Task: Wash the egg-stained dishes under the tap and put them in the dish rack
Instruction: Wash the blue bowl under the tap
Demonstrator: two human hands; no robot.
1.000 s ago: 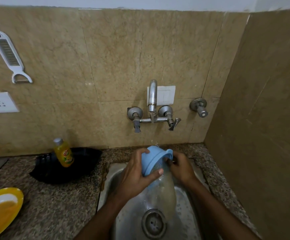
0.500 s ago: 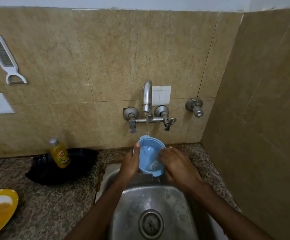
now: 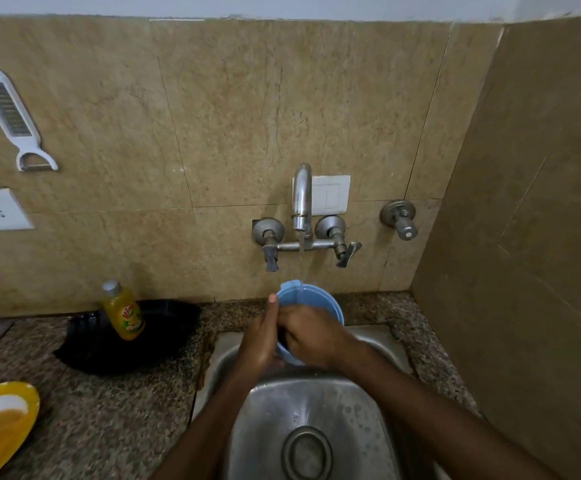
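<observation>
We see only the far rim of the blue bowl (image 3: 311,299); rest hidden behind both hands. It sits below the tap (image 3: 302,199), mouth tipped up twd us. Left hand (image 3: 261,337) clasps its side, thumb on rim; right hand (image 3: 311,336) curls inside.

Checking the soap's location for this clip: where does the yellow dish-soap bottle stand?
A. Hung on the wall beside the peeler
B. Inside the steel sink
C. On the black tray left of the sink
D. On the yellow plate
C: the yellow bottle stands tilted on the black tray on the counter, left of the sink.
</observation>
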